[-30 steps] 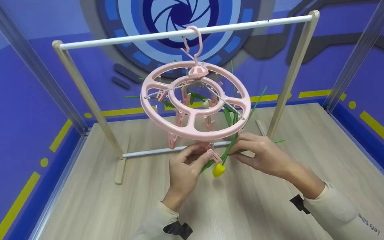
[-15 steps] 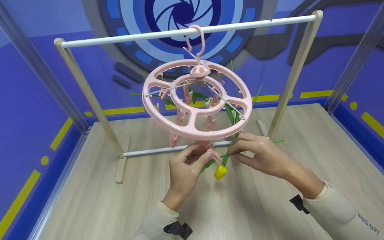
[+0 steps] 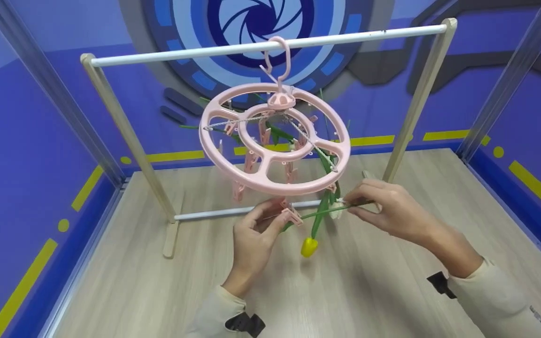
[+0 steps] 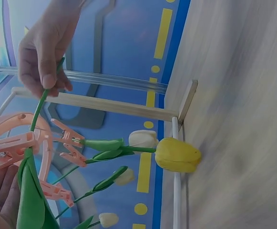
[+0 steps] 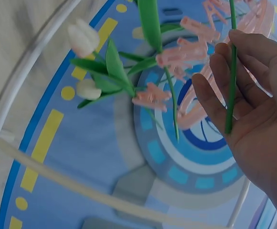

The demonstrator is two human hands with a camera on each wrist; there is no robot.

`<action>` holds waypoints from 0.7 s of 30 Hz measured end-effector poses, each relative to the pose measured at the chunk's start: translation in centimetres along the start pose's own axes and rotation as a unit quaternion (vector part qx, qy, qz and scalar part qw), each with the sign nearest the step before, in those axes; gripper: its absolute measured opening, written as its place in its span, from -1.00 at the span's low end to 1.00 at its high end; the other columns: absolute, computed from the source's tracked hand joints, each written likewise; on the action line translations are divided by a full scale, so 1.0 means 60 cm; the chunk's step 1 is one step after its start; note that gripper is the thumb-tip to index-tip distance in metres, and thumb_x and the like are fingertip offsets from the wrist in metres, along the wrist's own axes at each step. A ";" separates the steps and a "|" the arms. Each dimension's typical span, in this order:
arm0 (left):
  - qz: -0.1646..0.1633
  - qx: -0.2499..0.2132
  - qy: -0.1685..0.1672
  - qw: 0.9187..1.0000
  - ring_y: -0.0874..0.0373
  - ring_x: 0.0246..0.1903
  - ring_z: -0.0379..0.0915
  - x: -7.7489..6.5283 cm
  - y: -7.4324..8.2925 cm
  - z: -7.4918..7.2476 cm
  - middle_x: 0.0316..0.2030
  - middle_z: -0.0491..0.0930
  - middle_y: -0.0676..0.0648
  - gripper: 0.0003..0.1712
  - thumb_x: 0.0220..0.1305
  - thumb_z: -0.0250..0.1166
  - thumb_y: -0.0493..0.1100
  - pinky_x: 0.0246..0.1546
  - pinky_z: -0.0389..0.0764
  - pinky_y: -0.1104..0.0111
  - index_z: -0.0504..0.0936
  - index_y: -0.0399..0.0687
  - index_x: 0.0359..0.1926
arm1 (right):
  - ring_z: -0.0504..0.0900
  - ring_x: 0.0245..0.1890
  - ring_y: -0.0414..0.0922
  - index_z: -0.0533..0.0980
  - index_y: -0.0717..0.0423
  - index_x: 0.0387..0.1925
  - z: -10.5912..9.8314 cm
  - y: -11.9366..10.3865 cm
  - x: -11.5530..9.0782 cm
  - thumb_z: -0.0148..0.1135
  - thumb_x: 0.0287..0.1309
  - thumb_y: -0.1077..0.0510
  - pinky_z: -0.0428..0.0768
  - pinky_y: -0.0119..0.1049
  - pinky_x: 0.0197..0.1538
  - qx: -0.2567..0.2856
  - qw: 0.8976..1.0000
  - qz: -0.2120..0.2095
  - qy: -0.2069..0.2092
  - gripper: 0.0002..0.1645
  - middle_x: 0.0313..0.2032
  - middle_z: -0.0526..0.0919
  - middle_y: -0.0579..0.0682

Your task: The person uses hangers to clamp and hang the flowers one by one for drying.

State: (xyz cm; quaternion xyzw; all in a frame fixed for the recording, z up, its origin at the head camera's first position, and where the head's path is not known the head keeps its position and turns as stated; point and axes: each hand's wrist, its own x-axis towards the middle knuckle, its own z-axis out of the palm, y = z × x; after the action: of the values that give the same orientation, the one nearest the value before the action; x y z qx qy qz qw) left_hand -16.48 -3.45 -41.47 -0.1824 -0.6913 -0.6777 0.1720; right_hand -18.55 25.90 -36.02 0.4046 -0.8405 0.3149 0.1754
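A pink round clip hanger (image 3: 270, 183) hangs by its hook, with tulips clipped round it. Below its front rim, my left hand (image 3: 254, 241) pinches a pink clothespin (image 3: 292, 217) between thumb and fingers. In the left wrist view a green tulip stem (image 4: 39, 107) runs across the tip of that clothespin, its wide leaf (image 4: 33, 195) below. My right hand (image 3: 388, 206) pinches the stem's other end between thumb and fingertip. That stem's bloom is hidden. Just beside, a yellow tulip (image 3: 309, 247) hangs head down from another clip.
A wooden stand with a white top rail (image 3: 369, 36) and a lower white rail (image 3: 214, 213) frames the hanger. White tulips (image 5: 83, 38) hang close behind the hands. Other pink clips (image 3: 238, 191) dangle from the rings. Blue printed walls enclose the wooden table (image 3: 158, 291).
My right hand has moved right, away from the left hand, and the stem now lies stretched between them. The hanger has turned slightly. My left hand stays on the clothespin.
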 end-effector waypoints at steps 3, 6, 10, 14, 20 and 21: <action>-0.003 0.005 0.002 1.000 0.09 0.02 0.72 0.000 0.000 -0.006 0.03 0.76 -0.05 -0.62 0.40 0.47 -0.24 0.14 0.70 0.20 0.71 -0.21 0.19 | 0.76 -0.23 -0.13 0.70 0.11 -0.05 -0.018 0.008 -0.010 0.59 0.05 0.46 0.72 -0.47 -0.09 -0.027 0.999 0.012 0.017 -0.56 -0.19 0.73 -0.11; -0.012 0.002 0.006 1.000 0.08 0.03 0.71 0.000 0.000 -0.011 0.05 0.76 -0.06 -0.62 0.42 0.45 -0.23 0.17 0.69 0.19 0.70 -0.22 0.20 | 0.76 -0.22 -0.14 0.70 0.10 0.00 -0.032 0.015 -0.021 0.62 0.03 0.42 0.72 -0.47 -0.08 -0.051 0.998 0.034 0.031 -0.52 -0.17 0.75 -0.14; -0.025 -0.002 0.012 1.000 0.07 0.04 0.70 0.001 -0.003 -0.016 0.06 0.75 -0.07 -0.61 0.42 0.45 -0.22 0.18 0.68 0.21 0.70 -0.22 0.21 | 0.77 -0.23 -0.15 0.69 0.15 0.05 -0.042 0.026 -0.034 0.62 0.02 0.43 0.69 -0.52 -0.08 -0.053 0.996 0.061 0.042 -0.48 -0.17 0.77 -0.14; -0.031 0.004 0.017 0.999 0.06 0.05 0.70 0.001 -0.007 -0.023 0.06 0.75 -0.06 -0.61 0.43 0.45 -0.21 0.17 0.68 0.25 0.69 -0.20 0.21 | 0.76 -0.24 -0.19 0.68 0.17 0.03 -0.045 0.039 -0.048 0.60 0.05 0.44 0.65 -0.60 -0.11 -0.042 0.995 0.080 0.043 -0.52 -0.19 0.75 -0.14; -0.037 0.015 0.027 0.999 0.04 0.11 0.68 0.002 -0.015 -0.033 0.11 0.74 -0.07 -0.59 0.44 0.44 -0.19 0.19 0.66 0.28 0.68 -0.18 0.25 | 0.75 -0.23 -0.22 0.69 0.16 0.02 -0.047 0.057 -0.069 0.55 0.14 0.42 0.65 -0.60 -0.11 -0.022 0.993 0.109 0.041 -0.59 -0.21 0.74 -0.14; -0.041 0.019 0.028 0.999 0.05 0.13 0.68 0.002 -0.016 -0.035 0.13 0.74 -0.07 -0.58 0.45 0.44 -0.18 0.20 0.65 0.29 0.67 -0.18 0.26 | 0.74 -0.23 -0.22 0.69 0.16 0.03 -0.048 0.059 -0.072 0.55 0.15 0.42 0.65 -0.60 -0.11 -0.021 0.993 0.113 0.040 -0.60 -0.22 0.74 -0.14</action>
State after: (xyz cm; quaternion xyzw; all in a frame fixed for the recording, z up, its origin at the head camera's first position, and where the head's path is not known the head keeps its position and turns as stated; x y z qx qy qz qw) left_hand -17.05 -5.55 -42.22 -0.1317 -0.7059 -0.6756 0.1671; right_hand -18.62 31.96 -37.66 0.2902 -0.8795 0.3311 0.1807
